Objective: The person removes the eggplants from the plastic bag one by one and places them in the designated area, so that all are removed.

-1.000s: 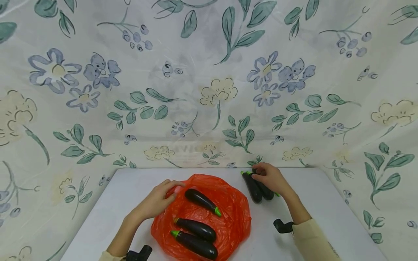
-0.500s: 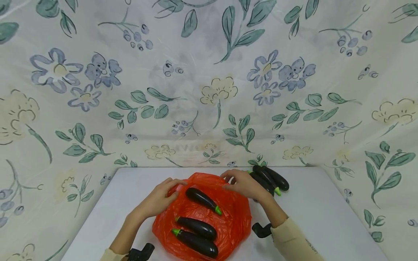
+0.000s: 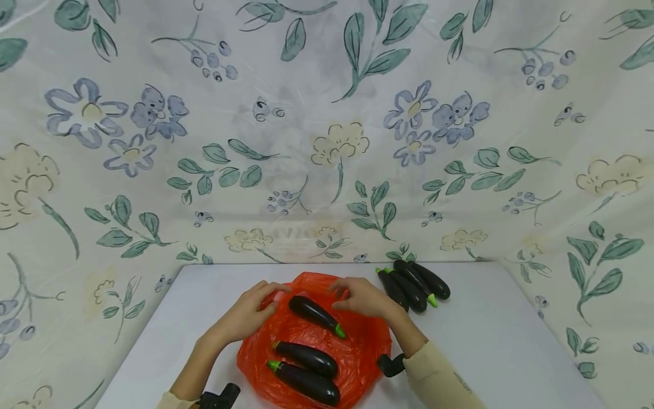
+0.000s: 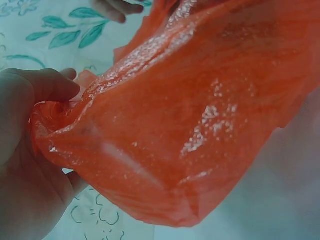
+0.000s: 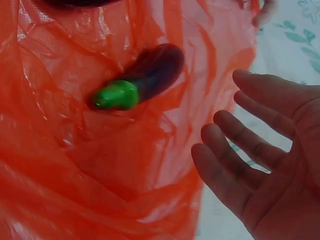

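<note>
A red plastic bag (image 3: 357, 341) lies spread on the table, with three dark eggplants on it. The upper eggplant (image 3: 313, 313) points its green stem end to the lower right; a middle eggplant (image 3: 309, 359) and a lower eggplant (image 3: 306, 384) lie side by side. My left hand (image 3: 248, 312) grips the bag's upper left edge, gathered between thumb and fingers in the left wrist view. My right hand (image 3: 364, 296) is over the bag's upper right part, beside the upper eggplant. In the right wrist view its fingers (image 5: 235, 165) are spread and relaxed, with nothing in them.
Several more eggplants (image 3: 411, 287) lie together at the table's back right. The white table (image 3: 490, 341) ends at a wall covered with floral sheeting (image 3: 306, 170). A black wrist camera (image 3: 390, 365) sits on the right forearm, another (image 3: 221, 396) on the left.
My right hand has moved left from the group of eggplants at the back right to above the bag. Those eggplants are now uncovered. The left hand stays at the bag's edge.
</note>
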A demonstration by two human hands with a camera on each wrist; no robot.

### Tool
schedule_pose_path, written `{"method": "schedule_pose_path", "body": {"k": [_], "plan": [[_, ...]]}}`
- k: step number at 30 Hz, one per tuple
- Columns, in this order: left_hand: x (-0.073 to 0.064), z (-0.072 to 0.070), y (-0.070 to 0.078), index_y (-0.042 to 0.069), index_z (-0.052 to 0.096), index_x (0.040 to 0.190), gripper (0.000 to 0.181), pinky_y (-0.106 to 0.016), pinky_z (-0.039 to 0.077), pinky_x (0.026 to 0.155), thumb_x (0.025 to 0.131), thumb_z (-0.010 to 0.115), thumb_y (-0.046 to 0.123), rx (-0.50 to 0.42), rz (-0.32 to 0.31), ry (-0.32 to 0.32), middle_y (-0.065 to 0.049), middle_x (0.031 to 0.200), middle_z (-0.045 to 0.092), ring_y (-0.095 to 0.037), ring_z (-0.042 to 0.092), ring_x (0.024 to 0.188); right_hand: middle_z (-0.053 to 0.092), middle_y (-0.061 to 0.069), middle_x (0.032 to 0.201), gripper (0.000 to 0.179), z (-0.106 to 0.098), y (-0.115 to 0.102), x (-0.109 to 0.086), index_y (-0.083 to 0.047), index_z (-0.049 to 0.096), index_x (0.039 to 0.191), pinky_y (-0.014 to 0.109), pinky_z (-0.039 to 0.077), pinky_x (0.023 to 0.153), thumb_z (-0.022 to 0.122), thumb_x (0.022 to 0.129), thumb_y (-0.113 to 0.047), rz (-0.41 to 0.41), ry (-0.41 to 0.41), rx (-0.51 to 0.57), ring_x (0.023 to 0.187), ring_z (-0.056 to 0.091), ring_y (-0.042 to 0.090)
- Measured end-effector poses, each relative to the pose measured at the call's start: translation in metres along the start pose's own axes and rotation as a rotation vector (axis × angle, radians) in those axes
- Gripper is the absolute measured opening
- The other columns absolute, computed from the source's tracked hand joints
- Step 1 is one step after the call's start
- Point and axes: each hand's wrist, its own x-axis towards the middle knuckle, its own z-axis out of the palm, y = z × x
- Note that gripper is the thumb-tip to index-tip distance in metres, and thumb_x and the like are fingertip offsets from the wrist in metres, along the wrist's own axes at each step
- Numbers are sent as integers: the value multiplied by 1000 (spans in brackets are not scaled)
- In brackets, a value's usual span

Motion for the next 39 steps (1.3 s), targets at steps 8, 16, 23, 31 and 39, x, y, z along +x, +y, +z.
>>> {"method": "schedule_pose_path", "body": {"k": [8,16,23,31,39], "plan": [[0,1,-3,19,60,134,37,-54,54,93,98,61,9,-1,7,-5,-3,114,62,-22,57,105,68,1,113,36,18,11,13,-16,68,123,39,53,89,77,88,-23,54,-64,67,101,62,19],[-1,2,-6,22,62,133,38,-54,53,94,97,61,8,1,-18,4,0,113,61,-21,56,105,67,0,108,43,31,10,21,-16,65,125,35,53,85,80,85,-23,102,-92,-14,93,60,16],[0,3,-8,21,61,133,39,-53,54,93,97,61,7,-3,1,4,-1,111,61,-21,57,103,64,-5,93,46,34,12,24,-21,63,127,31,53,77,81,84,-23,134,-123,-65,83,59,15],[1,3,-10,23,61,133,40,-52,54,93,97,61,6,4,-4,6,1,108,60,-19,56,100,64,-6,87,45,39,18,27,-22,63,127,28,52,73,81,85,-22,117,-150,-62,79,60,14],[3,4,-10,24,61,132,41,-48,55,90,96,61,5,12,-12,2,1,105,59,-19,55,96,64,-5,88,45,35,14,24,-20,63,126,28,51,73,80,85,-19,113,-151,-49,80,60,14]]}}
